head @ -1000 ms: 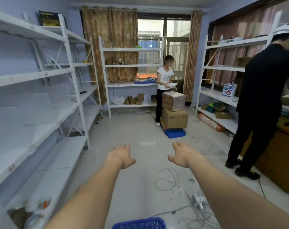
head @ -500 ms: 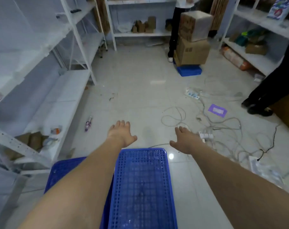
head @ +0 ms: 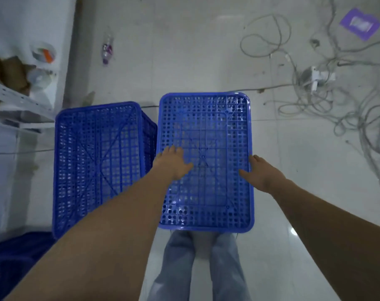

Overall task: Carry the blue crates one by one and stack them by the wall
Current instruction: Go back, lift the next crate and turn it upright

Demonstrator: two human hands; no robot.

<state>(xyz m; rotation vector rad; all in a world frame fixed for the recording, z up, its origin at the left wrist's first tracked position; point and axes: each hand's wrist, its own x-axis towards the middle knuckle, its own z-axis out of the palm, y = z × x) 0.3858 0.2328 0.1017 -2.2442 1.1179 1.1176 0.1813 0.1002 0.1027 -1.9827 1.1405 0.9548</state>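
Two blue mesh crates stand bottom-up side by side on the pale floor below me. The right crate (head: 206, 131) is nearer and higher; the left crate (head: 97, 161) is beside it, close to the shelf. My left hand (head: 173, 164) lies flat on the right crate's left edge, fingers spread. My right hand (head: 260, 172) rests at its right rim, thumb on top and fingers over the edge. Neither hand has closed on it. Another blue crate (head: 13, 259) shows dimly at the bottom left.
A white metal shelf (head: 21, 101) at the left holds cardboard and tape rolls. A small bottle (head: 107, 51) lies on the floor ahead. Tangled cables and a power strip (head: 317, 78) spread at the right, with a purple packet (head: 360, 23) beyond. My jeans-clad legs (head: 197, 268) are under the crate.
My view has tipped from the room down to the floor. Both hands have come down from the air onto the sides of the right crate.
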